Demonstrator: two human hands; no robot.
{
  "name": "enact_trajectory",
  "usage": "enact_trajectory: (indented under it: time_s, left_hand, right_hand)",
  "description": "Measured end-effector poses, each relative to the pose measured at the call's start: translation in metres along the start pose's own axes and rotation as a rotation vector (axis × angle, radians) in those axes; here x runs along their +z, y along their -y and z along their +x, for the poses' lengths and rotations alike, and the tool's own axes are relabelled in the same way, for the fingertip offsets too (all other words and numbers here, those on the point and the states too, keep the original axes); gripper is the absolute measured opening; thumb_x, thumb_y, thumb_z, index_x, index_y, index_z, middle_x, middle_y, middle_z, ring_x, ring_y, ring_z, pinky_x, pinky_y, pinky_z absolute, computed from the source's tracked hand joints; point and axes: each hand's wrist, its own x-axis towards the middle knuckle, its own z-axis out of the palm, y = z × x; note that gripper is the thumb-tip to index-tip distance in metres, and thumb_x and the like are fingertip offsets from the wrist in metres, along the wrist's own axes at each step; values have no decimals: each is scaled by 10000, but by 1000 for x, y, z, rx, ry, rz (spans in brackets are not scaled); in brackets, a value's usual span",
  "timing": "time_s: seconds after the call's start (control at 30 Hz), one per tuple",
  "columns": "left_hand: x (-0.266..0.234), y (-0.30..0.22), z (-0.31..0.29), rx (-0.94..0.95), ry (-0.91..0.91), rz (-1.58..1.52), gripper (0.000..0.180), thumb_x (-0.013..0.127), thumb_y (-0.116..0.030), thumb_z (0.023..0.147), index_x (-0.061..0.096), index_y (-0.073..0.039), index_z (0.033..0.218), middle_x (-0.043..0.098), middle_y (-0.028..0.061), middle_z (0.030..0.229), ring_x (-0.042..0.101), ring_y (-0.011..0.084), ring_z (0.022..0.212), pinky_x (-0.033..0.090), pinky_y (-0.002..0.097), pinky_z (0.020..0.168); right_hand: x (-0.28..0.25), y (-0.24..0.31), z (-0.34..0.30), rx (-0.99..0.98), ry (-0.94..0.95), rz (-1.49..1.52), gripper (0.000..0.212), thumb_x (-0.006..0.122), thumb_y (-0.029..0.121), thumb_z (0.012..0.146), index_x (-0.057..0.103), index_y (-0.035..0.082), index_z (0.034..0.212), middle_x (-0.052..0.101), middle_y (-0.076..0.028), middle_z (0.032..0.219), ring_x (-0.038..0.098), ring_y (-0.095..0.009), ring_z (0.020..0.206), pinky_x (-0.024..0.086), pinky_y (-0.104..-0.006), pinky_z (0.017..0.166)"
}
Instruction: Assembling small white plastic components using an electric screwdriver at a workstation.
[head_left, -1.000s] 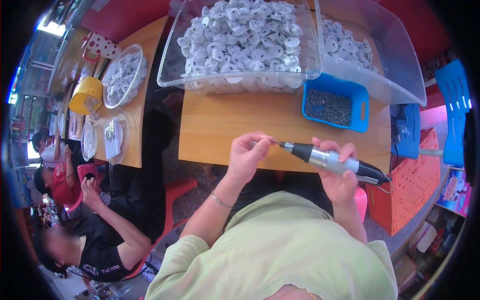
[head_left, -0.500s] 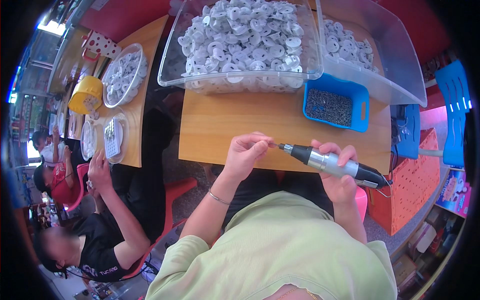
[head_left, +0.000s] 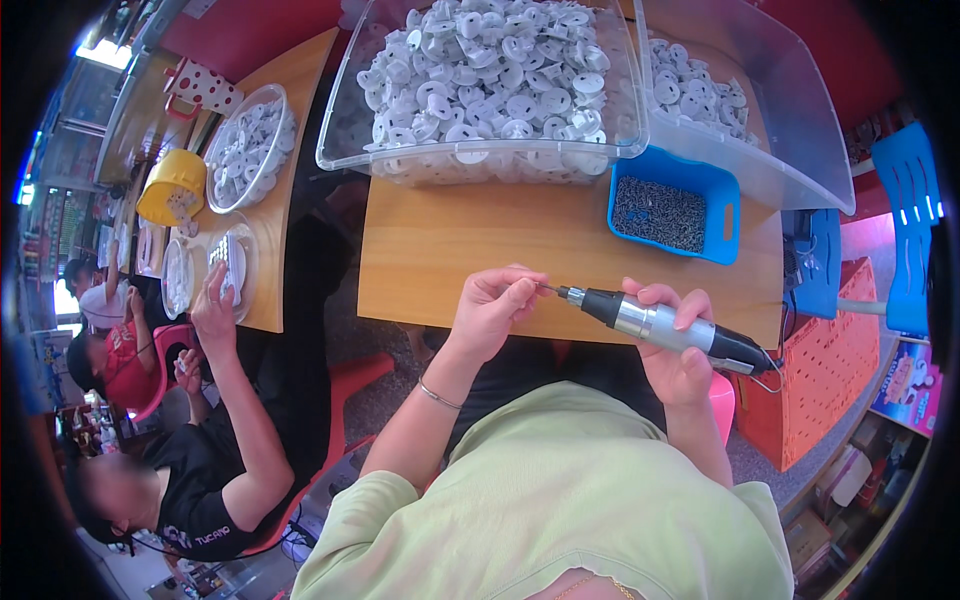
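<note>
An electric screwdriver (head_left: 640,318), silver and black, lies across my right hand (head_left: 675,360), whose fingers wrap round its body. Its thin bit points left, toward my left hand (head_left: 495,308). There the thumb and fingers are pinched together at the bit's tip; whatever they hold is too small and hidden to make out. Both hands are raised over the near edge of the wooden table (head_left: 470,245). Beyond my right hand stands a blue basket (head_left: 728,215) filled with small dark screws (head_left: 658,212).
A clear bin (head_left: 400,155) heaped with white round plastic parts (head_left: 490,75) stands at the back. Another clear bin (head_left: 800,150) with fewer parts sits to its right. At left, a co-worker (head_left: 215,450) sits by a table with a yellow bucket (head_left: 160,195). An orange crate (head_left: 820,370) is at right.
My hands and the screwdriver have hardly moved. The co-worker's raised hand has moved up toward the white tray, and their other hand now shows apart from it, lower down.
</note>
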Motion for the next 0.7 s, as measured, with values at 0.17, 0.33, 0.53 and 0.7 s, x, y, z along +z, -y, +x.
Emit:
enact_trajectory:
  time_s: [0.17, 0.33, 0.53, 0.7]
  left_hand:
    - [-3, 3, -1, 25, 4, -27, 286, 486, -128, 910, 545, 6, 1156, 601, 93, 980, 506, 78, 739, 412, 187, 621]
    - [5, -13, 6, -66, -25, -241, 428, 318, -125, 935, 307, 33, 1332, 490, 189, 1208, 503, 222, 1075, 419, 315, 931]
    - [7, -12, 3, -25, -77, -107, 394, 353, -116, 952, 317, 5, 1325, 450, 244, 1247, 525, 275, 1090, 465, 306, 908]
    - [-3, -8, 3, -24, -15, -122, 288, 429, -107, 935, 454, -7, 1204, 524, 177, 1184, 575, 237, 1009, 485, 302, 872]
  right_hand:
    - [1, 0, 0, -10, -1, 10, 328, 686, 306, 752, 447, 148, 913, 496, -176, 1156, 366, -351, 1237, 242, -485, 1038]
    - [-2, 1, 1, -43, -21, 9, 326, 682, 294, 752, 446, 142, 918, 490, -184, 1164, 354, -354, 1248, 253, -482, 1037]
    - [-2, 1, -1, -44, -16, 0, 335, 687, 302, 750, 446, 143, 919, 489, -184, 1166, 356, -350, 1247, 259, -484, 1035]
    - [0, -2, -2, -27, -17, -18, 330, 685, 304, 754, 447, 147, 920, 493, -179, 1158, 359, -348, 1244, 255, -482, 1036]
